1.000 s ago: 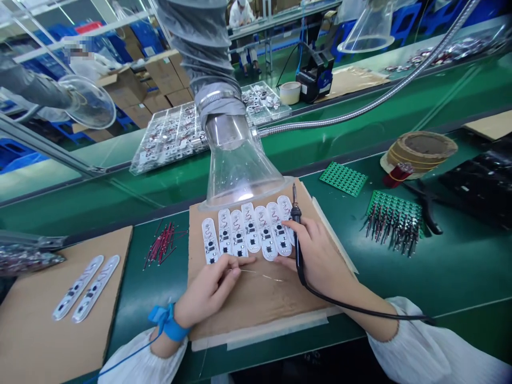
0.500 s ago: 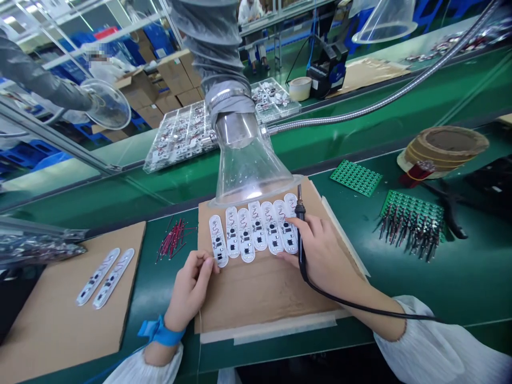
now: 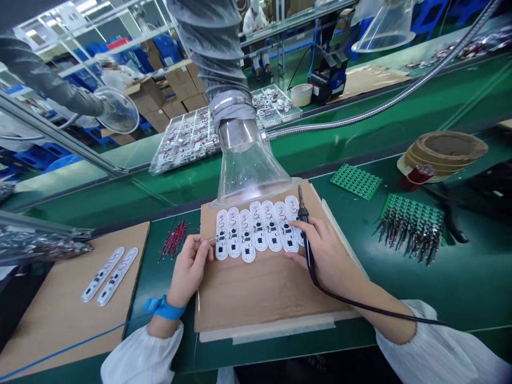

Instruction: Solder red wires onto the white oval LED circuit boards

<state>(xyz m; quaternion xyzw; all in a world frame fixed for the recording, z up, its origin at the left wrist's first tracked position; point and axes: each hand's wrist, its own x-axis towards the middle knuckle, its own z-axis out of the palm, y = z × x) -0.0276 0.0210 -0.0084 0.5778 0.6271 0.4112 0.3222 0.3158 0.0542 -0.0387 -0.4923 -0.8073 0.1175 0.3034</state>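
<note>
Several white, rounded circuit boards stand side by side in a row on a cardboard sheet. My right hand is closed around a soldering iron, its tip pointing up and away. The thumb and a fingertip of that hand also touch boards at the row's right end. Left of the row, my left hand pinches a thin solder wire, which reaches toward the leftmost board. A blue strap circles my left wrist.
A clear fume hood hangs just behind the row. Red and black wires lie left of the cardboard. Two more white boards rest further left. Green panels, a cardboard ring and pliers sit at right.
The leftmost board now stands straighter and closer against its neighbour. My left hand has drawn slightly left, off that board. The right hand and iron have shifted slightly right.
</note>
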